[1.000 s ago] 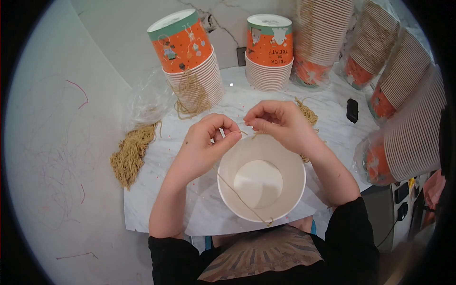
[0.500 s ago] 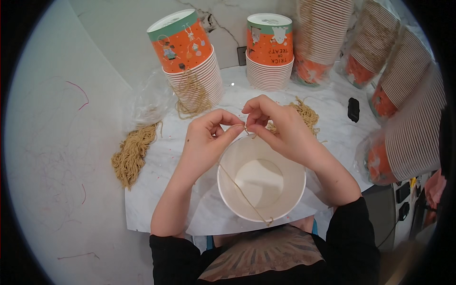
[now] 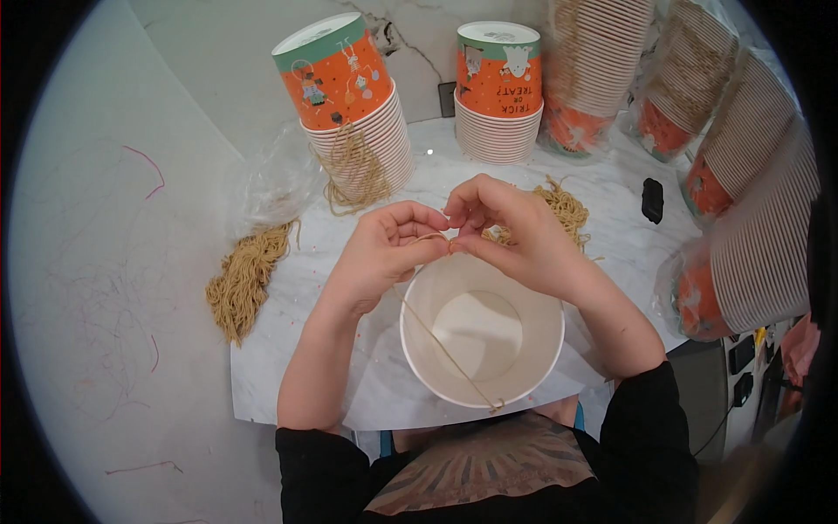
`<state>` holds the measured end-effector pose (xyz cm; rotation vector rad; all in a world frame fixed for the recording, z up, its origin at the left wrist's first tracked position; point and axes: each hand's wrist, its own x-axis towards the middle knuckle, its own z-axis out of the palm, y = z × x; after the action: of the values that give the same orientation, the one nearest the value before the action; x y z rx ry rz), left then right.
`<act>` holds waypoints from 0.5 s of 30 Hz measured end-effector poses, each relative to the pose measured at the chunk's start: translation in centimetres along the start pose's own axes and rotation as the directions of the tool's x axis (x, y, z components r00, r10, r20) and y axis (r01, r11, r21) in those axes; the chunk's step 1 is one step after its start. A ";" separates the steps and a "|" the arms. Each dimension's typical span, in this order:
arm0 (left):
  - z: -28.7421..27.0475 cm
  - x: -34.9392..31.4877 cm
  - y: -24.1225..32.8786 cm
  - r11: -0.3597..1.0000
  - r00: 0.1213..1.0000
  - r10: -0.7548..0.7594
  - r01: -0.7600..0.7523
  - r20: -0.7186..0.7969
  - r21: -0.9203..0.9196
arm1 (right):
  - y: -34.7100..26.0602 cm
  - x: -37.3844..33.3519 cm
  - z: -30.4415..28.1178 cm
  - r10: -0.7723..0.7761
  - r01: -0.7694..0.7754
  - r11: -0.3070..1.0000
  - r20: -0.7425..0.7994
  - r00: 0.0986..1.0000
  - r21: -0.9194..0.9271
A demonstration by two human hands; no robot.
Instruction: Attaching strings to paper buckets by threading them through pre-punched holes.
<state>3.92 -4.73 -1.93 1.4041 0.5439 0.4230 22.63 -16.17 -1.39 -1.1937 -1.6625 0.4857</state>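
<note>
In front of me stands a white-lined paper bucket (image 3: 546,349), its open mouth facing up. A thin tan cord (image 3: 441,347) runs across the mouth from a knot at the near rim up to my hands. Above the far rim, my left hand (image 3: 393,249) pinches the cord between thumb and fingers. My right hand (image 3: 506,227) pinches it too, its fingertips almost touching the left ones. The cord's end is mostly hidden between the fingertips. Behind my right hand lies a pile of tan cords (image 3: 566,212).
A larger bundle of tan cords (image 3: 247,284) lies at the left beside clear plastic (image 3: 284,179). Upturned orange bucket stacks stand at the back left (image 3: 336,79) and back centre (image 3: 497,70). Several plastic-wrapped bucket stacks (image 3: 755,236) line the right. A small black object (image 3: 652,201) lies near them.
My fingertips have shifted slightly at the cord, and a small loop of it now shows over the left fingers. The bucket has hardly moved.
</note>
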 end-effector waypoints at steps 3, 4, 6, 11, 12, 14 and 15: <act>0.5 -0.3 0.2 1.000 1.000 0.007 -0.007 -0.019 -0.016 | -0.2 0.0 -0.5 0.000 0.000 1.000 0.063 0.998 -0.002; 0.5 -0.4 0.2 0.997 1.000 0.013 -0.011 -0.026 0.073 | -0.1 0.0 -0.6 -0.021 0.024 0.999 0.090 0.996 -0.031; 0.5 -0.6 0.2 0.987 0.999 0.019 -0.014 -0.031 0.161 | -0.1 -0.1 -0.5 -0.041 0.046 0.996 0.070 0.997 -0.070; 0.2 -0.6 0.5 0.968 0.995 -0.071 0.052 0.072 0.247 | -0.5 -0.3 -0.1 -0.069 0.073 0.989 0.031 0.997 -0.128; 0.1 -0.6 0.7 0.968 0.995 -0.073 0.053 0.071 0.247 | -0.5 -0.3 -0.1 -0.094 0.097 0.984 0.027 0.995 -0.152; 0.0 -0.7 1.0 0.981 0.988 -0.126 0.110 0.094 0.157 | -0.5 -0.3 -0.1 -0.120 0.122 0.977 0.024 0.993 -0.177; 0.0 -0.7 1.1 0.981 0.988 -0.126 0.110 0.095 0.157 | -0.5 -0.3 -0.1 -0.110 0.113 0.980 0.027 0.994 -0.164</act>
<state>3.45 -5.01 -0.80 1.5220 0.5802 0.2150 22.53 -16.68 -1.13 -1.2096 -1.8026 0.2937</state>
